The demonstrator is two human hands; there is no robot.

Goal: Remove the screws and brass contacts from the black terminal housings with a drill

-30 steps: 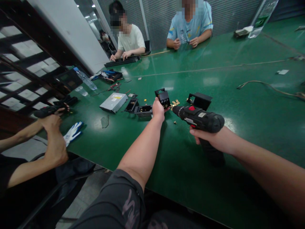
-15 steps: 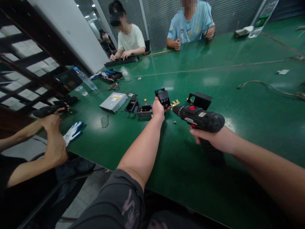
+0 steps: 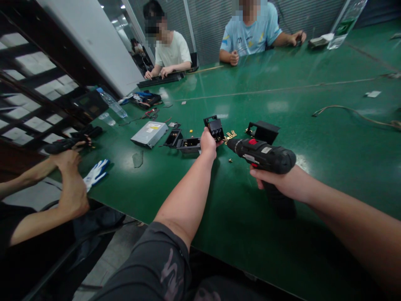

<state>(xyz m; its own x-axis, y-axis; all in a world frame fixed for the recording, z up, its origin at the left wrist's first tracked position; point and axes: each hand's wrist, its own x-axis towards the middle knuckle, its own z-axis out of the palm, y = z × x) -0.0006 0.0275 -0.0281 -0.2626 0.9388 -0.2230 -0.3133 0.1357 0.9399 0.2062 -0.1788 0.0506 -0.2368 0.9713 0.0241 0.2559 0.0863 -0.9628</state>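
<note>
My left hand is shut on a small black plastic housing and holds it up above the green table. A brass fitting sits right beside that housing, and its attachment is hard to tell. My right hand grips the handle of a black cordless drill with a red button on top. The drill's nose points left and ends close to the brass fitting. The bit tip is hidden. A small brass screw lies on the table below the drill.
Black housing parts and a black bracket lie near my hands, beside a silver disc drive. A co-worker's hands are at the left, near a white-and-blue glove. Two more people sit across the table.
My hands and the drill stay almost still. The co-worker in the light blue shirt has stretched one arm out to the right along the far side of the table.
</note>
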